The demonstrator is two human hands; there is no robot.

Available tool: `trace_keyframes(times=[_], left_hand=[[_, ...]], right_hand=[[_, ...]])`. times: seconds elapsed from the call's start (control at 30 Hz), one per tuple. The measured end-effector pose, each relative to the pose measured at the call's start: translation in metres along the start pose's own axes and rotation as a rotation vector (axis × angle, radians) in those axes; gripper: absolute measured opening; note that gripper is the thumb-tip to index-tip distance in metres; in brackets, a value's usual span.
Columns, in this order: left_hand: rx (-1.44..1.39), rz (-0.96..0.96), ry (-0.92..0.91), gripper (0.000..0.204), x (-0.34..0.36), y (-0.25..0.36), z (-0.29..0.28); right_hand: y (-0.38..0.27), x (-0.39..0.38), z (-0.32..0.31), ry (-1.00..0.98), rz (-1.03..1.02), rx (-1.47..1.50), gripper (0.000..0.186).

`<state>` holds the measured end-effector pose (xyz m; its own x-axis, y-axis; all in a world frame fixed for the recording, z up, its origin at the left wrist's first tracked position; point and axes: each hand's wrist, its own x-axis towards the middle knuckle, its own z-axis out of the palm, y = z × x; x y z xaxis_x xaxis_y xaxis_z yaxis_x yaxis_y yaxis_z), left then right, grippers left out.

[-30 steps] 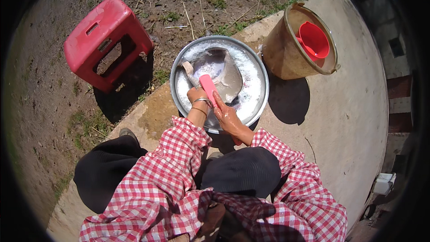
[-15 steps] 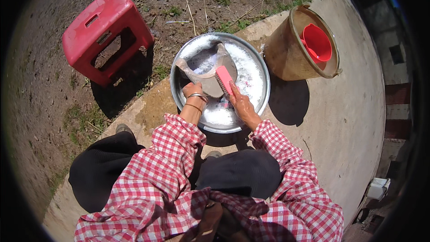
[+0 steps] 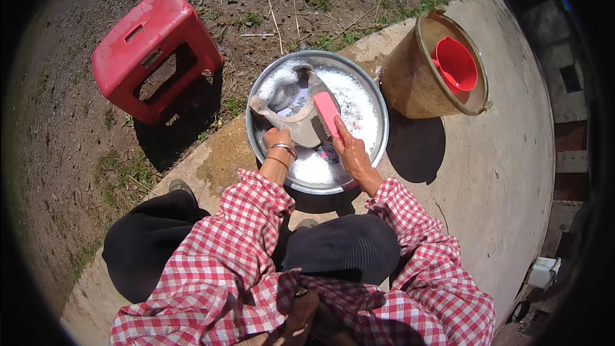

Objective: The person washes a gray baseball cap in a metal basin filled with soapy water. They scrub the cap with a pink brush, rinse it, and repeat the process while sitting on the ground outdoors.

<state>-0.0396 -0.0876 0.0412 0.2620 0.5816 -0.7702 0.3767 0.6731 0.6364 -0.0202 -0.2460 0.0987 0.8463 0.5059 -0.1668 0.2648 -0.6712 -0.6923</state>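
Observation:
A round metal basin (image 3: 382, 131) filled with white suds (image 3: 362, 99) stands before me. In it lies a wet grey-beige piece, seemingly fabric (image 3: 305, 131), with a deep curved edge; I cannot make out its exact kind. My left hand (image 3: 277, 141), a bracelet on its wrist, is closed on the near-left part of this piece. A pink scrub brush (image 3: 327, 113) is gripped in my right hand (image 3: 352, 154), its bristles facing the piece's right side and against or close to it. Some darker patterned cloth (image 3: 327, 149) shows in the suds between my hands.
A red plastic stool (image 3: 144, 32) stands on the dirt at the far left. To the right of the basin is a tan bucket (image 3: 410, 77) with a red scoop (image 3: 456, 64) inside. A concrete slab (image 3: 490, 173) extends right, and my knees flank the basin's near side.
The brush and my right hand have shifted slightly right and nearer to me. My left hand and the grey-beige piece have moved a little nearer too; both grips persist.

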Motion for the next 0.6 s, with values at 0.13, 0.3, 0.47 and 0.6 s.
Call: trace_keyframes(times=[0.13,0.3,0.47,0.6], left_hand=[[0.487,0.545,-0.032,0.013,0.003,-0.015,-0.016],[0.711,0.718,-0.002,0.013,0.016,-0.021,-0.029],[0.615,0.898,-0.065,0.009,0.012,-0.009,-0.028],[0.452,0.868,-0.104,0.02,0.006,0.008,-0.035]], right_hand=[[0.003,0.015,0.009,0.001,-0.133,-0.106,0.045],[0.006,0.047,-0.005,0.201,0.179,-0.105,0.045],[0.009,0.029,0.052,-0.07,-0.024,0.215,0.046],[0.017,0.029,0.033,-0.153,0.026,-0.073,0.047]])
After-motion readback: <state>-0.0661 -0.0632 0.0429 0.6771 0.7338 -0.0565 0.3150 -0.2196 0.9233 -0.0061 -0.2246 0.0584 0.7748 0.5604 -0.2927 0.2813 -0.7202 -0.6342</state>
